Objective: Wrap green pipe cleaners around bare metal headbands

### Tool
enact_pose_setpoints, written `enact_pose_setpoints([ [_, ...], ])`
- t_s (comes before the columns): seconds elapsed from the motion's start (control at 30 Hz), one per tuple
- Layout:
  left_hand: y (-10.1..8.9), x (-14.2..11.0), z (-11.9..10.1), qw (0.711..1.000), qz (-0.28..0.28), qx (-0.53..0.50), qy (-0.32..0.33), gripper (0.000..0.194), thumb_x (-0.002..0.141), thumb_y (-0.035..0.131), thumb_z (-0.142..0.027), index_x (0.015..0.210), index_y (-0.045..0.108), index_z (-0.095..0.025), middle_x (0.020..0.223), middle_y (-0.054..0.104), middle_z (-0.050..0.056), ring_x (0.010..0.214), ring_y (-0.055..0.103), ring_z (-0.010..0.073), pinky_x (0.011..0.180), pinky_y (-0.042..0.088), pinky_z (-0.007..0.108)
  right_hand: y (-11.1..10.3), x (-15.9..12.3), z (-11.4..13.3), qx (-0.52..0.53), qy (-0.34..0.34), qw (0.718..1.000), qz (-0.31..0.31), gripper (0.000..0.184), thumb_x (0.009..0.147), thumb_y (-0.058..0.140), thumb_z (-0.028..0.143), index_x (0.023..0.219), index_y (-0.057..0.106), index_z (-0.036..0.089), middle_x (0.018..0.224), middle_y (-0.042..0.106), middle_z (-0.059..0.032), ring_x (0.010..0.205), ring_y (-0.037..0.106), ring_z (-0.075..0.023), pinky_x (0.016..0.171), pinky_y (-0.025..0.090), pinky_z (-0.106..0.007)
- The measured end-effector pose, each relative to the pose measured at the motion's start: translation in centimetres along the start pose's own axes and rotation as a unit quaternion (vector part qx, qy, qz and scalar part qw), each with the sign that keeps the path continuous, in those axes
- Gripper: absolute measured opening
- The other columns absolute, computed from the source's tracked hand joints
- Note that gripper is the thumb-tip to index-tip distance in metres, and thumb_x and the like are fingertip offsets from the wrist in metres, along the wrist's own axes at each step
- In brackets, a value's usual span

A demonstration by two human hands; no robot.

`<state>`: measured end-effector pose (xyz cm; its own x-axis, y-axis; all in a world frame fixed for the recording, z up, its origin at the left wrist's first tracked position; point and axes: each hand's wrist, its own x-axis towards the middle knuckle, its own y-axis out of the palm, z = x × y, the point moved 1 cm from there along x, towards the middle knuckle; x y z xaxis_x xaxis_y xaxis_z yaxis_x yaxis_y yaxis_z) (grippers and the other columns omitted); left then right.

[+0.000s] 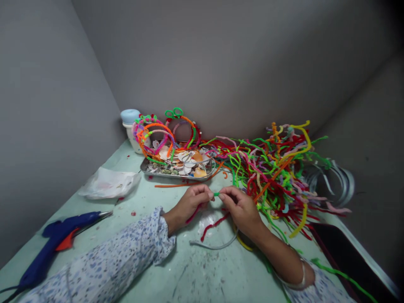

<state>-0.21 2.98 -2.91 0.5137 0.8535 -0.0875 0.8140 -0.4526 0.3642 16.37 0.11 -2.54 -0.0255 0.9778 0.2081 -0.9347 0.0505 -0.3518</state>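
Note:
My left hand [192,203] and my right hand [242,209] meet near the middle, fingertips pinched, with a short bit of green pipe cleaner [216,194] stretched between them. The rest of it is hidden by my fingers. A dark red pipe cleaner [193,213] shows under my left palm; I cannot tell whether that hand grips it. Below my right hand lie another red pipe cleaner [213,226] and a thin grey headband [214,247], partly covered by the hand. A yellow piece [244,245] peeks out beside my right wrist.
A metal tray [176,177] of shells stands at the back with wrapped headbands [154,139]. Tangled pipe cleaners [271,168] spread right, beside grey headbands [345,185] and a dark phone-like slab [344,252]. At left are a blue glue gun [53,244], plastic bag [109,184] and lidded bottle [134,139].

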Motion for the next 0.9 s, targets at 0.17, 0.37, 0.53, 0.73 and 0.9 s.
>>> enact_pose_setpoints([
  [0.17,0.0,0.0,0.0,1.0,0.002,0.001,0.001,0.016,0.077,0.064,-0.025,0.067,0.055,-0.016,0.048,0.04,-0.007,0.045,0.03,0.0064,0.047,0.022,0.022,-0.1,0.1,0.2,0.076,0.073,0.994,-0.002,0.028,0.078,0.063,0.044,0.084,0.066,0.017,0.066,0.058,0.0,0.059,0.047,-0.014,0.053,0.037,-0.026],
  [0.37,0.0,0.1,0.0,1.0,0.002,0.005,0.006,0.016,0.076,0.064,-0.025,0.067,0.055,-0.016,0.048,0.041,-0.006,0.045,0.031,0.0067,0.047,0.022,0.022,0.0,0.2,-0.2,0.142,0.097,0.985,0.008,0.03,0.077,0.066,0.045,0.083,0.066,0.016,0.056,0.048,0.0039,0.052,0.039,-0.0111,0.049,0.032,-0.025],
  [0.53,0.0,0.2,0.1,1.0,0.001,0.007,0.006,0.016,0.076,0.065,-0.026,0.067,0.056,-0.015,0.05,0.042,-0.006,0.046,0.032,0.0066,0.047,0.023,0.022,0.0,0.2,-0.5,0.168,0.102,0.98,0.033,0.028,0.079,0.064,0.044,0.083,0.064,0.016,0.053,0.045,0.0056,0.05,0.038,-0.0097,0.048,0.03,-0.023],
  [0.73,0.1,0.3,0.1,1.0,-0.001,0.007,0.001,0.02,0.074,0.068,-0.029,0.066,0.057,-0.015,0.052,0.043,-0.005,0.045,0.031,0.0056,0.046,0.02,0.022,-0.2,0.2,-0.8,0.164,0.094,0.981,0.047,0.029,0.081,0.063,0.046,0.083,0.063,0.017,0.053,0.044,0.0064,0.049,0.037,-0.0098,0.048,0.029,-0.024],
  [0.9,0.1,0.2,0.0,1.0,-0.005,0.017,0.003,0.021,0.074,0.069,-0.03,0.067,0.057,-0.015,0.052,0.043,-0.004,0.046,0.032,0.0061,0.046,0.019,0.023,-0.2,0.2,-0.9,0.156,0.092,0.982,0.058,0.03,0.082,0.062,0.047,0.083,0.062,0.017,0.052,0.045,0.006,0.049,0.039,-0.0104,0.049,0.03,-0.024],
])
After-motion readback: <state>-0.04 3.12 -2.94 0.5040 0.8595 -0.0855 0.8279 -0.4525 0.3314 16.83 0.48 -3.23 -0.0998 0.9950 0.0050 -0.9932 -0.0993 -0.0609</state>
